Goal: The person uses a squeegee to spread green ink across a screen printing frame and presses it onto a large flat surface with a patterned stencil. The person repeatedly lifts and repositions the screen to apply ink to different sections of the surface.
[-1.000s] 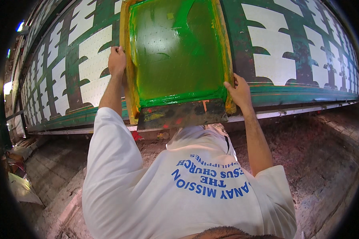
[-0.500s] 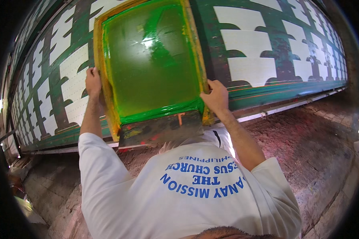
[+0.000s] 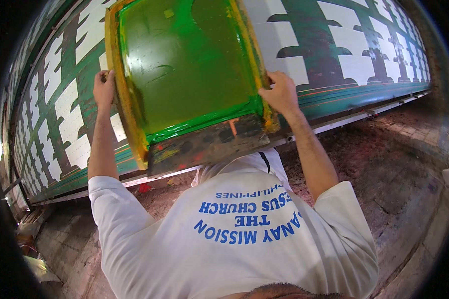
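Between my two hands is a screen printing frame with a yellowed wooden border and a green, glossy mesh. A dark, paint-stained strip runs along its near end. My left hand has its fingers closed on the left side of the frame. Gripping the right side, near the lower corner, is my right hand, its thumb on the near face. Under and beyond the frame, white cut fabric pieces lie in rows on a long green table. What lies directly beneath the mesh is hidden.
A pale rail runs along the table's near edge. The floor between me and the table is rough, reddish-brown and dusty. Some pale plastic lies on the floor at the lower left.
The frame has shifted to the right over the table, up against the column of white pieces there, and looks larger in view. Both hands have kept their hold and moved with it.
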`<state>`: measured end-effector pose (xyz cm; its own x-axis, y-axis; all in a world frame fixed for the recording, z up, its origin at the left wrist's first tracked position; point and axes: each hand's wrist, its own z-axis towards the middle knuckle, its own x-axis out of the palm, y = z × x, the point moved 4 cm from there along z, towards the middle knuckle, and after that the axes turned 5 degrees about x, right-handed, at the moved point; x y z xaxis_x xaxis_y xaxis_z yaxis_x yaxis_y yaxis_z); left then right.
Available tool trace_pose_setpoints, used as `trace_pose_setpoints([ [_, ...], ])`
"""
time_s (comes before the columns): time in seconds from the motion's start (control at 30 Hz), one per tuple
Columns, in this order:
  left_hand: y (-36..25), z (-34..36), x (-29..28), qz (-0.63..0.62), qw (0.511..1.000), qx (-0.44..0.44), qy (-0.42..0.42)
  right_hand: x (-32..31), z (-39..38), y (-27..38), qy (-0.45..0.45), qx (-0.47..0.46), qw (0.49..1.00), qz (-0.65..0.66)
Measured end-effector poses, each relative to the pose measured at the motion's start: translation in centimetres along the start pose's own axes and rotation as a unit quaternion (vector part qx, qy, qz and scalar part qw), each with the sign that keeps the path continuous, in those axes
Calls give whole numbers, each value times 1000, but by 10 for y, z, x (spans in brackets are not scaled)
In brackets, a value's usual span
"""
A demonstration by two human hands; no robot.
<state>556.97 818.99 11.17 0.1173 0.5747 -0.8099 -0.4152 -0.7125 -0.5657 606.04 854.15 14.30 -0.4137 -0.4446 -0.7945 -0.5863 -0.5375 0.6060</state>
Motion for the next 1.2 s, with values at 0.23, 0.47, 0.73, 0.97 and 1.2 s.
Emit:
trace_pose_setpoints([
  [0.23,-154,-49,109,-36,999,-15,-9,-94,28,-149,5,38,999,-23],
  [0.47,-216,-83,145,-18,999,-37,-4,-127,25,-216,33,64,997,-16],
  [0.73,-223,-100,149,47,997,-58,16,-121,16,-228,67,74,995,6],
  [0.97,-229,-105,157,75,995,-66,30,-122,0,-194,-30,42,998,-42],
  [1.2,-227,-104,154,1,998,-70,4,-70,-95,-77,302,-212,929,17],
])
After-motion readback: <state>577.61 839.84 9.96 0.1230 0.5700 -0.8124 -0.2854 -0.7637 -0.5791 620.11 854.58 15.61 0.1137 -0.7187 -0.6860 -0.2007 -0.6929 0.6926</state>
